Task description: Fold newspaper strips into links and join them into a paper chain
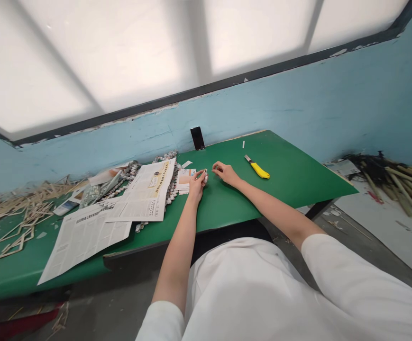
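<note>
My left hand (196, 186) is closed on a small folded paper piece (206, 178), which pokes out past the fingertips. Just to its right, my right hand (227, 174) hovers over the green table with thumb and fingers curled together in a pinch. Whatever it may hold is too small to make out. The hands are a short gap apart. A stack of cut paper strips (183, 186) lies beside my left hand. To the right of my right hand rests a yellow-handled knife (259, 169).
Newspaper sheets (149, 194) cover folded-paper chains (171, 190) on the left. A phone (197, 138) leans against the blue wall. Thin wooden frames (24, 232) pile up far left. Bamboo poles (405, 184) lie on the floor at right, beyond the table edge.
</note>
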Action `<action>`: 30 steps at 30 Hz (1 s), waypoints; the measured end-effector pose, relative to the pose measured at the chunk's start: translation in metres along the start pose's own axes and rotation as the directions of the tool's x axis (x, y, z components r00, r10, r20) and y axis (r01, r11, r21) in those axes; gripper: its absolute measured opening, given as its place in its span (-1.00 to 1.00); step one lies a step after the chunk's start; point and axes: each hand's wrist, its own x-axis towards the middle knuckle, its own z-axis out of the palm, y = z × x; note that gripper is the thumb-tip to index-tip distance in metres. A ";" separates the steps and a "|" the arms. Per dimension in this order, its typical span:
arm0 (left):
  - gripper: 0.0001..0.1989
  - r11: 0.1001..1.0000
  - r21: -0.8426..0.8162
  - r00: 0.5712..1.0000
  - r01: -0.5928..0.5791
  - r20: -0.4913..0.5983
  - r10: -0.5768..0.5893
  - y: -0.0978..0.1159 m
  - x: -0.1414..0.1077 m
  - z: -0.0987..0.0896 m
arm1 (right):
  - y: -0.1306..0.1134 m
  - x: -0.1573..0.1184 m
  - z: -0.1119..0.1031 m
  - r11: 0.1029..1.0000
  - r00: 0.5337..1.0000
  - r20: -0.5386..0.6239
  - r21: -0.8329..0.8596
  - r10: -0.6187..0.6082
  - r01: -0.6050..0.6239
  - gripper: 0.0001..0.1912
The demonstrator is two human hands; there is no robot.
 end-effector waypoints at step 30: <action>-0.54 0.997 0.005 0.995 0.082 0.054 -0.082 0.003 -0.004 0.003 | 0.005 0.003 0.006 1.000 0.999 0.034 -0.017 -0.021 0.022 -0.76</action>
